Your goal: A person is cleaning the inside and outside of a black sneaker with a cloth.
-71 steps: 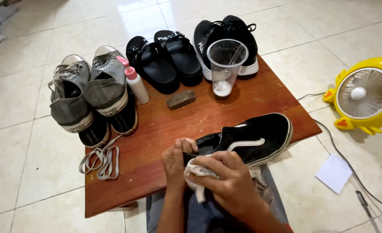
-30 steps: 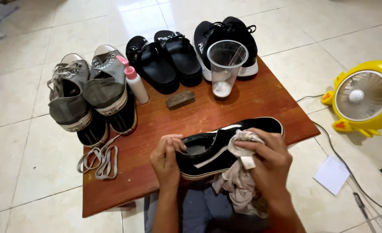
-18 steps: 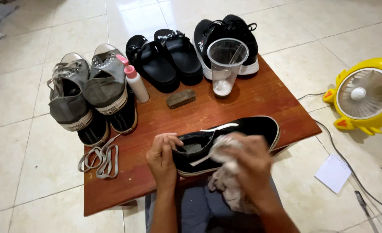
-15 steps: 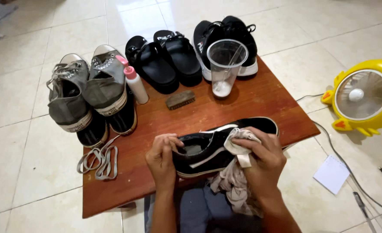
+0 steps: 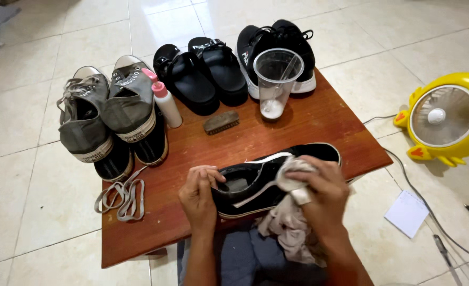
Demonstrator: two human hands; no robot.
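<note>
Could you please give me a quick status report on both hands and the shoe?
Left hand grips black shoe heel. Right hand presses cloth on its side. Nothing obstructing.

Black low-top sneaker (image 5: 269,180) w/ white side stripe & pale sole edge, lying on its side at the near edge of the wooden bench (image 5: 319,122), toe pointing right, opening toward the left. Heel end gripped, mid-upper covered by a bunched pale grey-beige cloth (image 5: 293,177) pressed on it; rest of the cloth hangs below the sneaker.
</note>
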